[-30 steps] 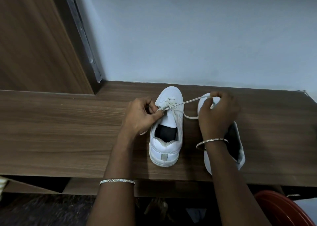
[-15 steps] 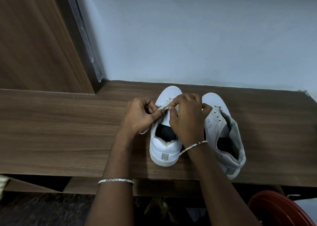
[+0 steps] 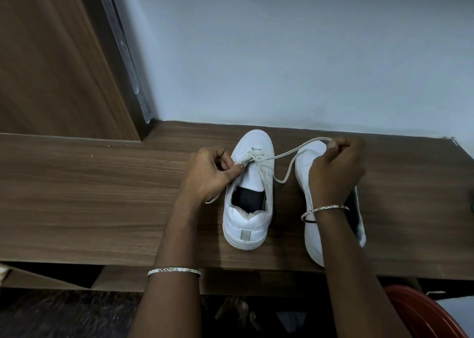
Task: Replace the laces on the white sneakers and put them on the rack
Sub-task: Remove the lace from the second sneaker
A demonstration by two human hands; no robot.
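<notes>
Two white sneakers: left sneaker point(image 3: 247, 204), right sneaker point(image 3: 311, 225). One lace point(image 3: 287, 155) strung between the two grips. Two hands: left hand point(image 3: 209, 173), right hand point(image 3: 336, 171). Two bangles: left bangle point(image 3: 174, 271), right bangle point(image 3: 324, 209). One bench point(image 3: 89, 196). One red tub point(image 3: 423, 312)

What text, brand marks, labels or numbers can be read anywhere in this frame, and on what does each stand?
None can be read.
The grey heel tab on the left sneaker: blank, or too small to tell.
The right sneaker: no mark shows; the right hand covers much of it.
The bangles: a pattern, no letters.
The wooden top, wall and red tub: no writing visible.
</notes>
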